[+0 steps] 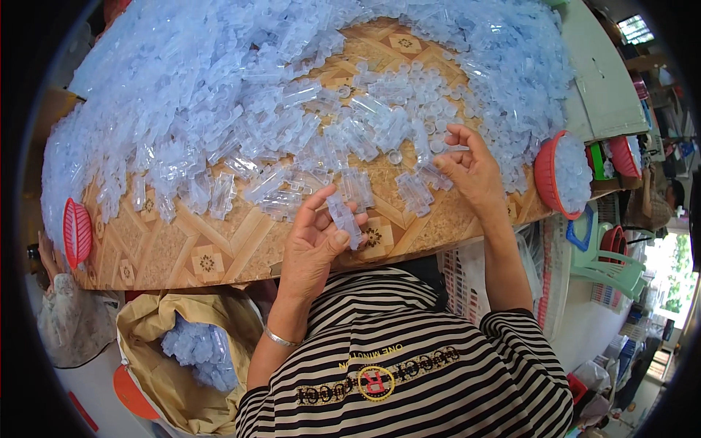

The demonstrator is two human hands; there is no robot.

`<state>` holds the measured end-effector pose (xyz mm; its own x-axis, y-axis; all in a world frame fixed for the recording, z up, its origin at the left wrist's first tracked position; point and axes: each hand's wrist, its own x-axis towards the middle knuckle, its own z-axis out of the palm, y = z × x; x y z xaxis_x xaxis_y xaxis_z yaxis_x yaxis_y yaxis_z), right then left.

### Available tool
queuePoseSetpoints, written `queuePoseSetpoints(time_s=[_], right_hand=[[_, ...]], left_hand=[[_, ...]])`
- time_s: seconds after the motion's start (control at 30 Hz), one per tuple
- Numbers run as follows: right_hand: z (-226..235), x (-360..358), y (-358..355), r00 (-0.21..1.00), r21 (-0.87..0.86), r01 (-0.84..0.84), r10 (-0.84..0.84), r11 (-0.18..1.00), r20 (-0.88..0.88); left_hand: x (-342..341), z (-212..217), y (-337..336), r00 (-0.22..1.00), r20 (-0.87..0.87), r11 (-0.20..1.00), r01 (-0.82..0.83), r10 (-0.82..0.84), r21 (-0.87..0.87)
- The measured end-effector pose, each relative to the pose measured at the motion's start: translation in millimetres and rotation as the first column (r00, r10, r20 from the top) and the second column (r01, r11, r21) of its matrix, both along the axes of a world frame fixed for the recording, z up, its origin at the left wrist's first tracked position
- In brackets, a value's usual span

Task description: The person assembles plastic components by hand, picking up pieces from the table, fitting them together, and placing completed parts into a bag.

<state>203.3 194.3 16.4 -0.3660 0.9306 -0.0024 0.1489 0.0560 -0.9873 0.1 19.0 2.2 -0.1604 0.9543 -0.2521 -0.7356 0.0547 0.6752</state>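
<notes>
My left hand (310,244) is closed around a clear, bluish plastic piece (343,220), a narrow molded part pinched between thumb and fingers above the table's near edge. Farther right, my right hand (473,174) is held over the table with its fingers curved and the thumb apart from them. I see nothing gripped in it. Just beyond its thumb lie loose clear pieces (415,193). Several small round clear caps (431,91) are scattered past the right hand, among more molded pieces (356,188).
A big heap of clear plastic parts (182,80) covers much of the patterned table (241,244). Red baskets stand at the left edge (76,233) and right edge (549,175). Below left, a tan sack (146,365) holds bluish parts. Another person's arm (50,263) shows at far left.
</notes>
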Motion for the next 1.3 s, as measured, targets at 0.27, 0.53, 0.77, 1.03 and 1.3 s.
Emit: queuePoseSetpoints(time_s=[0.27,0.53,0.77,1.03,1.3], right_hand=[[-1.7,-13.5,59.7,0.934,0.360,-0.071,-0.064,0.930,0.351],[-12.6,-64.6,113.7,0.810,0.549,-0.418,0.023,0.724,0.586],[-15.2,-61.6,118.1,0.816,0.532,-0.418,0.046,0.736,0.577],[-10.3,-49.6,106.1,0.942,0.185,-0.288,0.242,0.940,0.232],[21.0,-32.5,61.1,0.820,-0.093,-0.540,0.548,0.836,0.167]], left_hand=[[1.7,-9.9,0.5,0.999,-0.003,0.999,0.050,-0.050,0.013],[1.4,-16.4,0.1,0.998,-0.046,0.997,0.041,-0.039,0.065],[-0.7,-18.2,1.2,0.999,-0.009,0.994,0.051,-0.051,0.093],[-2.3,-18.1,3.3,0.999,-0.013,0.994,0.052,-0.051,0.101],[-1.0,-18.4,1.8,0.999,0.012,0.996,0.035,-0.036,0.088]])
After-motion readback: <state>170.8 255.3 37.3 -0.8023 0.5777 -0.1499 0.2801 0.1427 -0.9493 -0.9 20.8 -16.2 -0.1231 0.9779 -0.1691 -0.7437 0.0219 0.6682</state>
